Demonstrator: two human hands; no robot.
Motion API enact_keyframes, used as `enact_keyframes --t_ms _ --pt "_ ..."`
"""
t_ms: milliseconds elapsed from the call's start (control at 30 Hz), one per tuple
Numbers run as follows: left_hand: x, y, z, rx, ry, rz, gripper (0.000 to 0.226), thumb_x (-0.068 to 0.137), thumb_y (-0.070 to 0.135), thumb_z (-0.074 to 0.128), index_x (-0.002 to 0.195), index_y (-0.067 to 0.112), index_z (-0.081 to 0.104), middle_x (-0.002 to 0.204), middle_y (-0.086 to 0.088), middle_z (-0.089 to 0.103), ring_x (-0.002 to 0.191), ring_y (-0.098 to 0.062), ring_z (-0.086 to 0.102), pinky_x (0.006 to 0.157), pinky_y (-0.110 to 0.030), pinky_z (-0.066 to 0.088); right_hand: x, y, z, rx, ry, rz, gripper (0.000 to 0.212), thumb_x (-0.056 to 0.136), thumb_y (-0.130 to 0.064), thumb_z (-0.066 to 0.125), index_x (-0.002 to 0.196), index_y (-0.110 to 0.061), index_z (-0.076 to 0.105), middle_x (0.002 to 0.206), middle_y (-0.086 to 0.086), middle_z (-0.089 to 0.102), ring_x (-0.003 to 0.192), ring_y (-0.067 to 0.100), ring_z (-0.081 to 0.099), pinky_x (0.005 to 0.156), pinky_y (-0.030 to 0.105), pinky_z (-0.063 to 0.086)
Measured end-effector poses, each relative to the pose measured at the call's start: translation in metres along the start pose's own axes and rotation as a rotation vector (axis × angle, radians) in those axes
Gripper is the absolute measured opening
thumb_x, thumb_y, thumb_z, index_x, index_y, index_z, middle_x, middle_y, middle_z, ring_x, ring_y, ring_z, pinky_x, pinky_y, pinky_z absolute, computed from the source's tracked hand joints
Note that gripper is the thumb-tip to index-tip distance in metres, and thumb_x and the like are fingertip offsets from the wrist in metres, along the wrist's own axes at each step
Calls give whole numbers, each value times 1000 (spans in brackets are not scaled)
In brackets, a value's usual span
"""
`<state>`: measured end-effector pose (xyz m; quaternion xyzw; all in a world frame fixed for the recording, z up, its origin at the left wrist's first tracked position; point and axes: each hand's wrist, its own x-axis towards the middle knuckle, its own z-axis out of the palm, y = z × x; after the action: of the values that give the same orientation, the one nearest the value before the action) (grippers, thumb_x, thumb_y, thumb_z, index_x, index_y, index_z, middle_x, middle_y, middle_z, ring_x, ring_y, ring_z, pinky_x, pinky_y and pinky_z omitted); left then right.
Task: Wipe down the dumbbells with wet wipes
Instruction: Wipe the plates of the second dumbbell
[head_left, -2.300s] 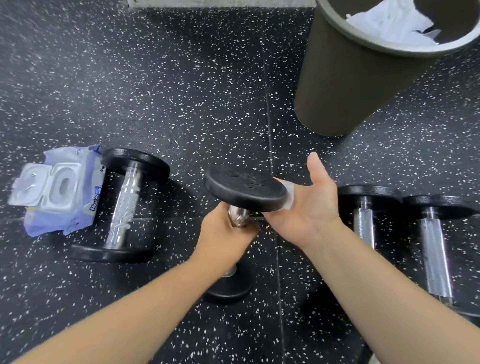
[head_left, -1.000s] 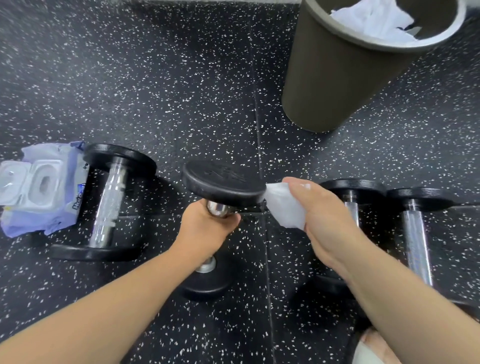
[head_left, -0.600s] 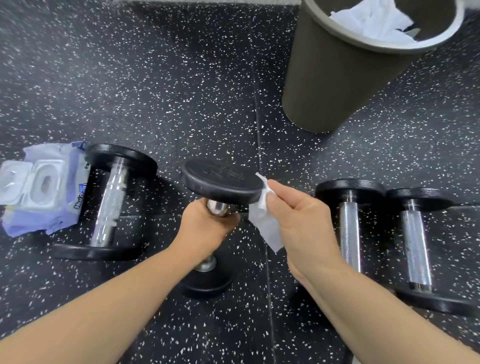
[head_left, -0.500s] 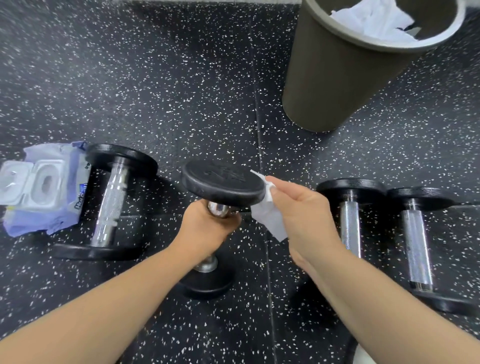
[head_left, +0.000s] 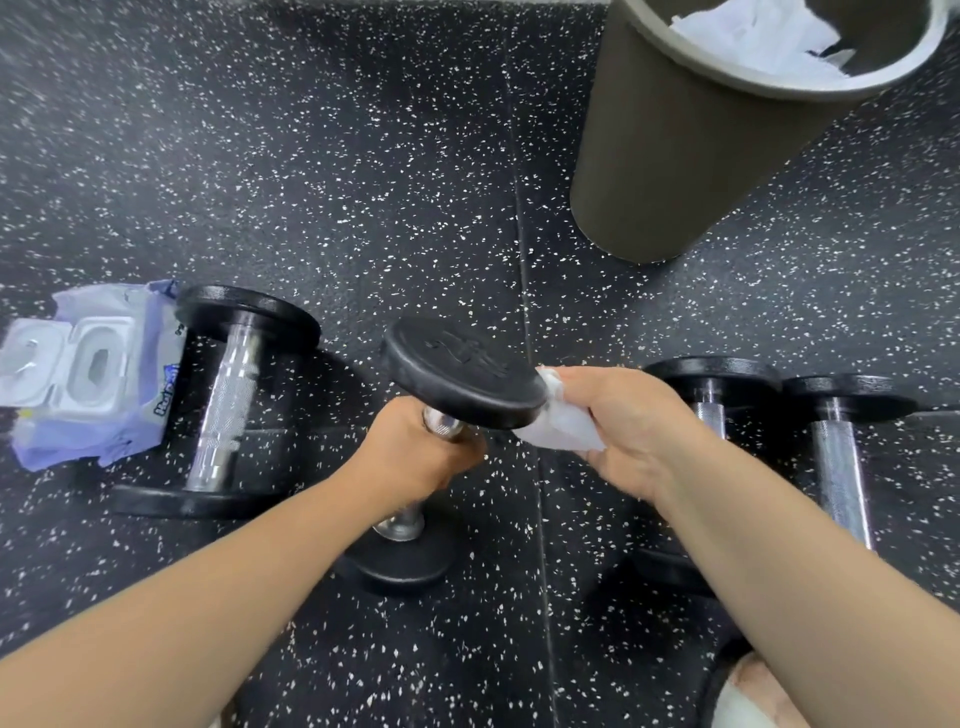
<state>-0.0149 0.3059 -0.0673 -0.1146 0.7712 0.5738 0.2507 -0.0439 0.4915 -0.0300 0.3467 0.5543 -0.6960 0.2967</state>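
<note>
A black dumbbell (head_left: 462, 371) with a chrome handle stands tilted on its lower head on the speckled floor. My left hand (head_left: 415, 452) grips its handle just under the upper head. My right hand (head_left: 631, 426) holds a white wet wipe (head_left: 558, 431) against the right rim of that upper head. Another dumbbell (head_left: 223, 400) lies to the left. Two more lie side by side at the right, the nearer dumbbell (head_left: 711, 384) partly hidden by my right arm, the outer dumbbell (head_left: 841, 457) beyond it.
An open pack of wet wipes (head_left: 88, 371) lies at the far left beside the left dumbbell. A dark round bin (head_left: 675, 150) holding crumpled white wipes stands at the back right. A floor seam runs down the middle.
My right hand has turned over and bunched the wipe, pressing it against the upper head's right rim. My left hand keeps its grip on the handle.
</note>
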Motion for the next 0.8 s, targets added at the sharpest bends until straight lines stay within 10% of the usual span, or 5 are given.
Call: enact_keyframes --t_ms 333,500,800 --pt "10 -2 8 194 -235 22 26 73 2 71 79 -13 50 57 -5 44 47 -14 38 45 -21 34 24 -28 -1 -392 -110 33 28 87 6 46 101 2 70 99 16 70 83 25 65 77 39 55" --pt "12 -6 8 243 -304 61 38 64 21 72 86 -7 57 72 -6 55 68 -14 49 64 -42 51 23 -38 5 -560 -260 -149 23 93 0 52 91 -10 72 84 9 69 73 17 63 64 27 53" --pt "-5 0 13 251 -364 43 25 71 5 73 87 2 54 70 -1 51 66 -12 44 61 -33 45 -1 -60 22 -801 -626 -377 18 91 -5 56 93 -13 72 79 9 66 64 15 58 58 21 44"
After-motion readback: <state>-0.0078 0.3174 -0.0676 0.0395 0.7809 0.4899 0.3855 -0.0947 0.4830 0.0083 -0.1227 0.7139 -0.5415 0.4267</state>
